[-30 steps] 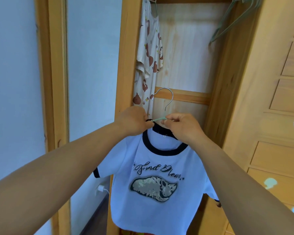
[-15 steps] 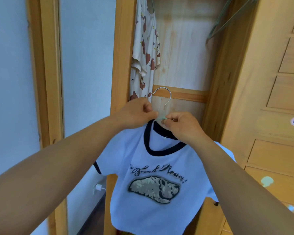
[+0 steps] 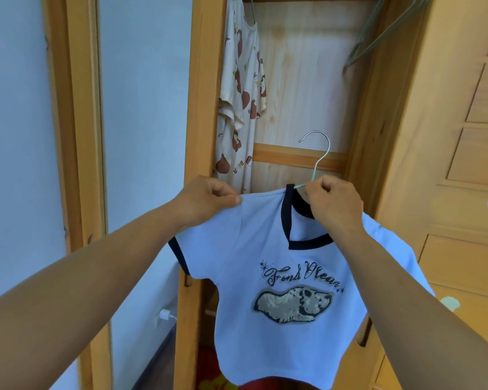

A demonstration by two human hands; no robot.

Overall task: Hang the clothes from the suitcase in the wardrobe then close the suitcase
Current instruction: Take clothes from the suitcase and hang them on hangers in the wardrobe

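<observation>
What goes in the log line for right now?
left hand: pinches T-shirt shoulder | right hand: grips hanger | T-shirt: not yet hung

Wardrobe [image 3: 302, 80] middle free (printed garment [image 3: 243, 88] left, hangers [image 3: 378, 32] right).

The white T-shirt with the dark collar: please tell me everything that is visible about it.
The white T-shirt looks like soft knit, with dark trim at neck and sleeve, script lettering and a speckled print. It hangs front-facing on a wire hanger before the wardrobe. The left hand pinches its shoulder; the right hand grips the hanger at the collar.
</observation>
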